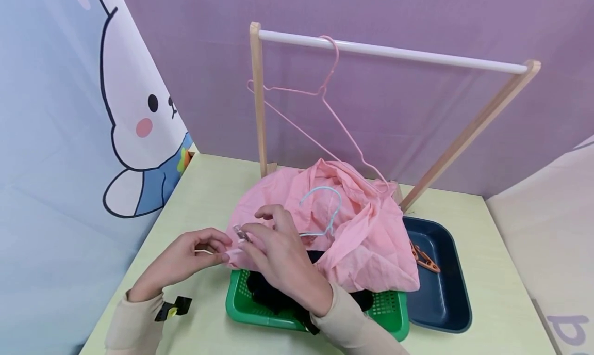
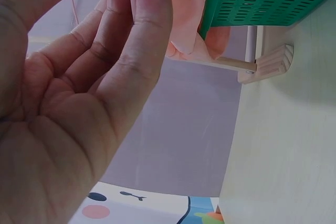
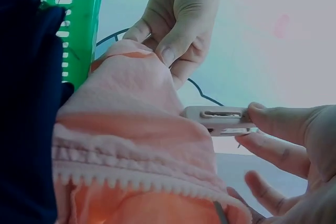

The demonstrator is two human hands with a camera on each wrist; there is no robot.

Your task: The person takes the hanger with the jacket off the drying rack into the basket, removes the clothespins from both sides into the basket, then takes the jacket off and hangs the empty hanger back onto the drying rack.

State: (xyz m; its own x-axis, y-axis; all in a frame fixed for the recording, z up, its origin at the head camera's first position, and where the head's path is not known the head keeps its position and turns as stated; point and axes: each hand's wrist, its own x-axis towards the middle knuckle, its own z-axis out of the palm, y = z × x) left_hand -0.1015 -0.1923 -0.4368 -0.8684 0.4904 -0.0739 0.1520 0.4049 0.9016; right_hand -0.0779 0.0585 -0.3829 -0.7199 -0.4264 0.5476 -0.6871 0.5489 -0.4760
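Note:
A pink garment with a white toothed zipper lies heaped over a green basket. My left hand pinches an edge of it between thumb and fingers at the left. Close by, my right hand pinches the end of a pale clip between thumb and index finger, its other end against the cloth. A light blue hanger lies on the garment, its hook upward; most of its body is hidden by my right hand and the cloth. Whether the clip joins this hanger I cannot tell.
Behind stands a wooden rack with a white rail, where a pink hanger hangs. Dark clothing fills part of the basket. At the right, a dark blue tray holds orange clips. A printed rabbit curtain borders the left.

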